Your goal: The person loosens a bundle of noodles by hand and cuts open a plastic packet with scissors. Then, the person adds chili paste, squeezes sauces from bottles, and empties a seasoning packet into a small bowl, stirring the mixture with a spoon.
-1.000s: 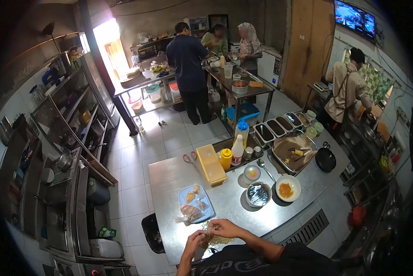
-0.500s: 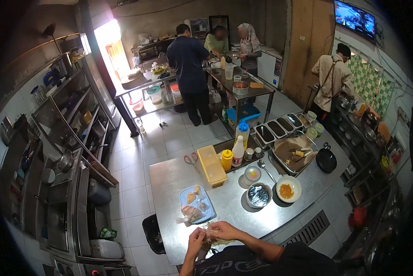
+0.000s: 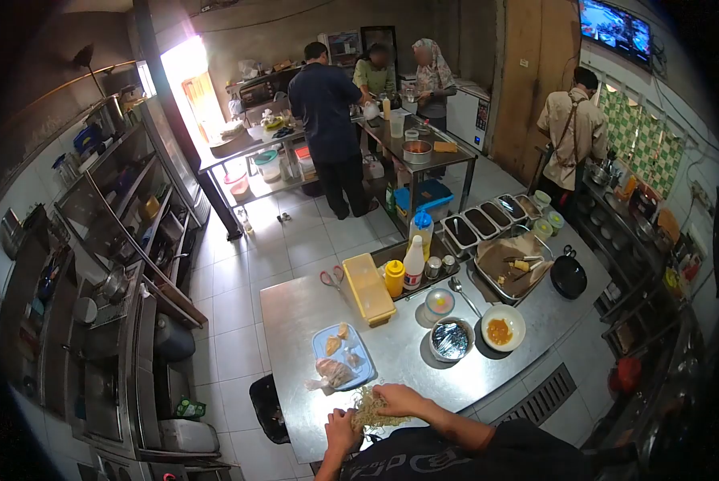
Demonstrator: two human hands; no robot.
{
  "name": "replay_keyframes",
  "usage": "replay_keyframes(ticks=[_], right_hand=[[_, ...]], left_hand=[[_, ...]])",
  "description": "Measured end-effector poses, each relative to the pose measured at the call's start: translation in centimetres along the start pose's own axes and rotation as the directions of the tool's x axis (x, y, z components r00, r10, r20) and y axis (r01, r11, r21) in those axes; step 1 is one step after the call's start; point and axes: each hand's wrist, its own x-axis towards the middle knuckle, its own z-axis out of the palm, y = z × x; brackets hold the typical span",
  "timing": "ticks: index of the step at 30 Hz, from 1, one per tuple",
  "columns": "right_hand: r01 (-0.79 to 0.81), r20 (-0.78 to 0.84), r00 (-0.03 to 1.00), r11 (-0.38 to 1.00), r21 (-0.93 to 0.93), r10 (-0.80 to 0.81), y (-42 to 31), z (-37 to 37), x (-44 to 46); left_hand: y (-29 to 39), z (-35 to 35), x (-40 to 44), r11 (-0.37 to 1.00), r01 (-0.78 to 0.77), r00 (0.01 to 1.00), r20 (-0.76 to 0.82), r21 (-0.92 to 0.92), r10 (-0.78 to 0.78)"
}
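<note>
At the near edge of the steel table, a tangled clump of pale greenish strands (image 3: 371, 409) lies between my two hands. My left hand (image 3: 342, 429) is closed at the clump's left side, its fingertips against the strands. From the right, my right hand (image 3: 399, 401) grips the clump with bent fingers. Just beyond my hands sits a light blue tray (image 3: 363, 357) holding several small plastic bags, one with pinkish contents (image 3: 333, 371). What the strands are, I cannot tell.
Steel table (image 3: 295, 321) bears a yellow box (image 3: 367, 289), red-handled scissors (image 3: 332, 277), a yellow bottle (image 3: 394, 278), a foil-covered bowl (image 3: 451, 341), a white bowl (image 3: 502, 328), a lined tray (image 3: 512, 264) and a black pan (image 3: 569, 276). Several people stand beyond it.
The strands now show as a larger clump, spread between my hands, which have moved slightly apart. At the right, a person in a beige shirt has shifted left and straightened.
</note>
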Motion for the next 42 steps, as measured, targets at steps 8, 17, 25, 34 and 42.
replay_keyframes(ticks=[8, 17, 25, 34, 42], right_hand=[[0.046, -0.034, 0.998, 0.984, -0.173, -0.053, 2.9, 4.7, 0.7], [0.101, -0.208, 0.977, 0.965, 0.243, -0.05, -0.2, -1.4, 0.3], [0.364, -0.239, 0.92, 0.904, 0.225, -0.311, -1.9, -0.8, 0.2], [0.192, -0.192, 0.972, 0.931, 0.31, -0.136, -0.9, -1.5, 0.4], [0.206, -0.175, 0.974, 0.892, 0.402, -0.146, -2.0, -2.9, 0.1]], left_hand=[[0.8, -0.4, 1.6, 0.581, -0.115, 0.992, -0.123, -0.806, 0.026], [-1.6, 0.6, 1.2, 0.674, 0.189, 0.954, -0.029, -0.715, -0.299], [1.6, -2.1, 3.3, 0.546, -0.103, 0.992, -0.128, -0.831, -0.008], [1.8, -3.2, 2.9, 0.469, 0.125, 0.989, 0.145, -0.875, 0.006], [0.1, -1.2, 3.3, 0.338, 0.06, 0.998, 0.047, -0.939, -0.047]])
